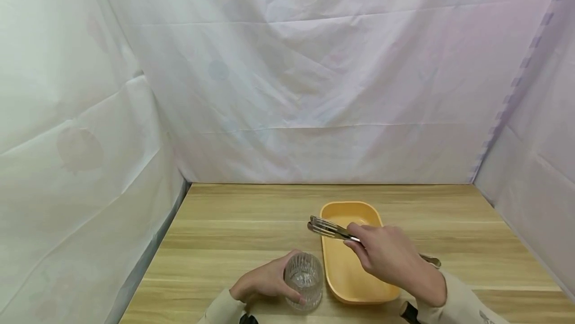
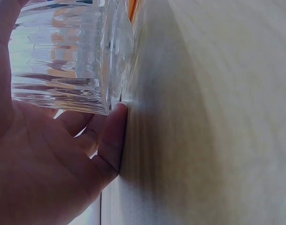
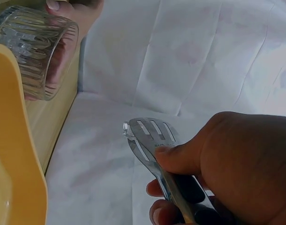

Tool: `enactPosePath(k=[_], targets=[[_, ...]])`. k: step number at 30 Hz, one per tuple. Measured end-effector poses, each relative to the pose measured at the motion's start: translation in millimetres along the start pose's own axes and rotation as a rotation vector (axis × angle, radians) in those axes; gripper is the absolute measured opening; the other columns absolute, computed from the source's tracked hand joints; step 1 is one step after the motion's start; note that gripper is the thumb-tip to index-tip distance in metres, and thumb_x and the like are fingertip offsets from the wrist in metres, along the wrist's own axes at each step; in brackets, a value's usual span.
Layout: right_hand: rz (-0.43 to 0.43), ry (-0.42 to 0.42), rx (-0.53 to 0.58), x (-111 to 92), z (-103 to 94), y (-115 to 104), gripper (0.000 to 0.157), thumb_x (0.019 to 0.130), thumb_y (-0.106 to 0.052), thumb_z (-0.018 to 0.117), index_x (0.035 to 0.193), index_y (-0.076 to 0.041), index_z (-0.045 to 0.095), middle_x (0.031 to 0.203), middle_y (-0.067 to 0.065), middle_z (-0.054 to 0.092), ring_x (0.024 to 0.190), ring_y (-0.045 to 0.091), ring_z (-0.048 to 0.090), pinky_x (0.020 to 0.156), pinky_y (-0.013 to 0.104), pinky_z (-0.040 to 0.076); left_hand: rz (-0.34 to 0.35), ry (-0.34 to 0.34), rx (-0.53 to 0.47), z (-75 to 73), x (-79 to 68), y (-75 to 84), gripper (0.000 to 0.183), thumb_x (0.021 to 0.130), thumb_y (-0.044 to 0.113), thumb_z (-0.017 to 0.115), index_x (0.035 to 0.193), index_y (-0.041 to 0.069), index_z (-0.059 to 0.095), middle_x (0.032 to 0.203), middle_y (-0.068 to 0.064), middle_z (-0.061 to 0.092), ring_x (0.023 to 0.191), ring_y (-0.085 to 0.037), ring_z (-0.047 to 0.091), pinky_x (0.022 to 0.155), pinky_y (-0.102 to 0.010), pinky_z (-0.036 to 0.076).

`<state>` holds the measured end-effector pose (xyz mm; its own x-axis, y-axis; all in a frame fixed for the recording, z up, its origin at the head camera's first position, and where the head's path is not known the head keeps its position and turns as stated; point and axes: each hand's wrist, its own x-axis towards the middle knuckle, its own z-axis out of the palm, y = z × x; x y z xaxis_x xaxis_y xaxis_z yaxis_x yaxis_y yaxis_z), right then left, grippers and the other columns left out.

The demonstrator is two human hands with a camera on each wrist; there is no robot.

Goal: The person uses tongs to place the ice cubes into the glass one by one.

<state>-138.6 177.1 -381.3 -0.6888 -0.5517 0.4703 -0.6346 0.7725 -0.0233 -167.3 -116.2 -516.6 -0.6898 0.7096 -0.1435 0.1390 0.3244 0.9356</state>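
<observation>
My left hand (image 1: 268, 278) holds a clear ribbed glass tumbler (image 1: 306, 284), thumb on the near side and fingers on the far side. The tumbler stands upright with its base at the wooden tabletop. My right hand (image 1: 390, 253) grips slotted metal tongs (image 1: 329, 227), thumb on top. Their heads point left, above the left rim of a yellow tub (image 1: 352, 281). In the right wrist view, a small clear piece (image 3: 127, 130) shows at the tips of the tongs. Past the right wrist, a metal end (image 1: 430, 260) sticks out in line with the tongs.
The yellow tub sits just right of the tumbler, under the right forearm. Light wood tabletop (image 1: 233, 214) extends around them. White cloth walls (image 1: 305, 89) close off the back and both sides.
</observation>
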Motion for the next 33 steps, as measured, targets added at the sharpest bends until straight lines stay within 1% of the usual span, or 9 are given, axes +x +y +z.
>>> enactPosePath(k=[3,9,13,16,22,27,33], targets=[[-0.013,0.007,0.015,1,-0.8,-3,0.024,0.095,-0.038,0.065,0.082,-0.024,0.049,0.062,-0.02,0.03,0.048,-0.004,0.021,0.042,0.018,0.019,0.003,0.0,0.008,-0.1,0.6,-0.3,0.082,0.071,0.02,0.09,0.139,0.029,0.044,0.129,0.006,0.056,0.122,-0.011,0.052,0.104,-0.029,0.037],[-0.035,0.023,0.025,3,-2.0,-9,0.027,0.087,-0.032,0.073,0.081,-0.024,0.049,0.061,-0.021,0.027,0.047,-0.005,0.019,0.042,0.017,0.016,-0.005,0.003,-0.013,1.0,2.0,-1.1,0.083,0.07,0.02,0.091,0.138,0.03,0.045,0.128,0.007,0.057,0.12,-0.009,0.052,0.104,-0.028,0.037],[-0.044,0.026,0.034,3,-2.7,-12,0.027,0.088,-0.033,0.073,0.08,-0.024,0.048,0.061,-0.022,0.026,0.047,-0.005,0.02,0.042,0.017,0.016,-0.005,0.004,-0.018,1.1,1.8,-1.8,0.083,0.07,0.021,0.091,0.138,0.031,0.045,0.128,0.008,0.057,0.121,-0.009,0.052,0.104,-0.028,0.036],[-0.049,0.03,0.039,2,-3.6,-13,0.026,0.087,-0.033,0.073,0.081,-0.024,0.049,0.062,-0.022,0.027,0.048,-0.005,0.021,0.042,0.017,0.016,0.003,0.002,-0.015,1.2,2.0,-1.9,0.083,0.07,0.02,0.09,0.138,0.031,0.045,0.128,0.008,0.057,0.121,-0.009,0.052,0.104,-0.028,0.036],[-0.053,0.022,0.038,2,-4.4,-16,0.028,0.086,-0.033,0.074,0.081,-0.025,0.048,0.062,-0.022,0.028,0.048,-0.004,0.023,0.042,0.018,0.017,-0.002,-0.007,-0.021,0.4,3.0,-1.4,0.081,0.071,0.02,0.09,0.137,0.032,0.045,0.128,0.008,0.057,0.121,-0.009,0.052,0.104,-0.028,0.037],[-0.056,0.013,0.049,1,-3.6,-18,0.029,0.086,-0.033,0.074,0.08,-0.024,0.047,0.061,-0.022,0.027,0.049,-0.004,0.022,0.042,0.018,0.016,0.007,-0.005,-0.008,0.1,2.6,-2.1,0.081,0.071,0.021,0.09,0.137,0.033,0.045,0.129,0.009,0.057,0.122,-0.009,0.052,0.105,-0.027,0.036],[-0.076,0.016,0.069,1,-4.2,-19,0.03,0.087,-0.031,0.074,0.08,-0.024,0.046,0.062,-0.021,0.026,0.049,-0.005,0.021,0.043,0.016,0.016,0.0,-0.007,0.0,-0.3,2.6,-2.3,0.084,0.071,0.021,0.09,0.139,0.035,0.043,0.13,0.01,0.056,0.122,-0.009,0.051,0.105,-0.028,0.035]])
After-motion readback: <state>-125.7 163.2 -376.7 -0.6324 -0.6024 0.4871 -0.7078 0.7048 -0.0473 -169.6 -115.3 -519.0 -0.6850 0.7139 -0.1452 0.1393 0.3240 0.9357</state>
